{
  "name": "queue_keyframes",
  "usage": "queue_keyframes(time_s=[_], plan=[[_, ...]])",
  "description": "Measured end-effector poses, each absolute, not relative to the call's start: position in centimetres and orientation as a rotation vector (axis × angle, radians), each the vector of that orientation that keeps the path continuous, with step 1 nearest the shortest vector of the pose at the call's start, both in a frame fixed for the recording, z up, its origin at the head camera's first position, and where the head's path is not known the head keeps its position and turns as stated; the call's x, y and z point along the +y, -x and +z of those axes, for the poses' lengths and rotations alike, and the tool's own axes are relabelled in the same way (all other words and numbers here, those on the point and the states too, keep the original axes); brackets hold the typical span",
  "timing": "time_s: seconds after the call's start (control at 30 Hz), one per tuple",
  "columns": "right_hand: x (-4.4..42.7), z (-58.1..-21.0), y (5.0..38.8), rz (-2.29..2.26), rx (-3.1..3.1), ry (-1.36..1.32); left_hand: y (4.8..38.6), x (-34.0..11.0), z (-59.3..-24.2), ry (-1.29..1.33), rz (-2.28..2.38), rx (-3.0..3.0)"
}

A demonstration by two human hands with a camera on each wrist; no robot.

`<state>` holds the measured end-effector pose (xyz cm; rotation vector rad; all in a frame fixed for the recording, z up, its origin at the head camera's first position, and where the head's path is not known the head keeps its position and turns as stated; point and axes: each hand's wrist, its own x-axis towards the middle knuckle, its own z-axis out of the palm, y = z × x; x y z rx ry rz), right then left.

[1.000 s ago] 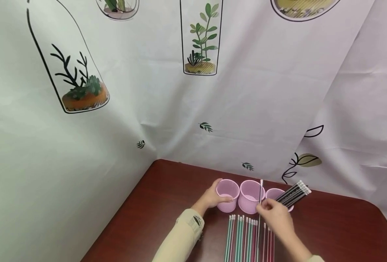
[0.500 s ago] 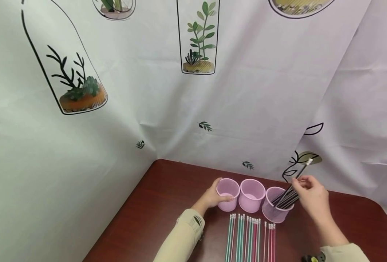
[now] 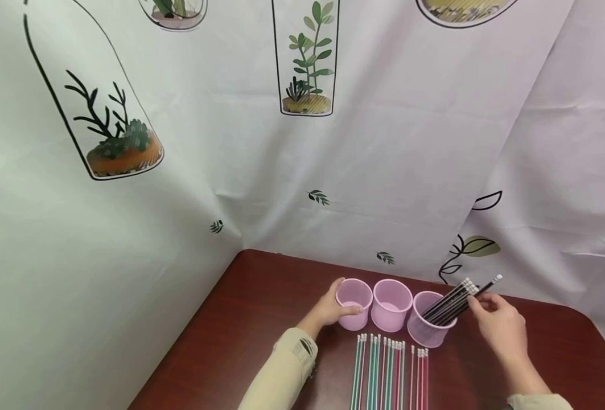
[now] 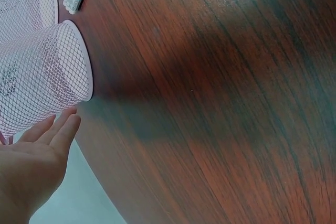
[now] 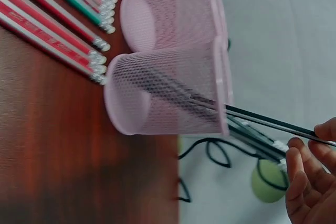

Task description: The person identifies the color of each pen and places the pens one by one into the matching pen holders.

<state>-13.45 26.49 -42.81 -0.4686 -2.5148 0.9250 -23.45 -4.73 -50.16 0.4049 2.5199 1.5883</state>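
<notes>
From here I see left hand point(image 3: 329, 308) clamped around leftmost pink cup point(image 3: 352, 323); right hand point(image 3: 502, 330) pinching black pencil point(image 3: 490, 284), rightmost cup point(image 3: 429, 336) just left of its fingertips.

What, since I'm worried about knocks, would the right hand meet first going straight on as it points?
Probably the black pencils leaning in the rightmost cup, just ahead of the right hand and its pinched pencil; depth is unclear, so they may touch.

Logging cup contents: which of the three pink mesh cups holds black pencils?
The rightmost pink mesh cup: black pencils lean in it; the middle cup and the left cup hold none.
</notes>
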Motion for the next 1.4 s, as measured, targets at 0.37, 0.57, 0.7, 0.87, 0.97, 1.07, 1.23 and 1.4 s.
queue_keyframes(time_s=[0.37,0.57,0.7,0.87,0.97,1.07,1.23,1.4], plan=[[26.1,-45.9,13.3,0.945,-2.598,0.568,23.3,-4.6,-50.5,-0.395,1.62,2.496],[25.8,-46.9,13.2,0.969,-2.602,0.65,23.4,-4.6,-50.6,-0.397,1.622,2.496],[25.7,-47.3,13.2,0.979,-2.608,0.651,23.4,-4.6,-50.7,-0.4,1.619,2.505],[25.6,-47.7,12.8,0.991,-2.575,0.673,23.4,-4.6,-50.6,-0.431,1.639,2.502],[25.3,-48.3,12.0,1.007,-2.611,0.646,23.4,-4.7,-50.6,-0.429,1.633,2.497],[25.0,-49.5,11.2,1.064,-2.743,0.535,23.3,-4.8,-50.6,-0.415,1.63,2.495],[24.1,-51.9,10.5,1.202,-2.95,0.375,23.3,-4.8,-50.7,-0.393,1.622,2.492],[23.3,-53.3,10.3,1.167,-3.011,0.312,23.3,-4.8,-50.8,-0.379,1.63,2.479]])
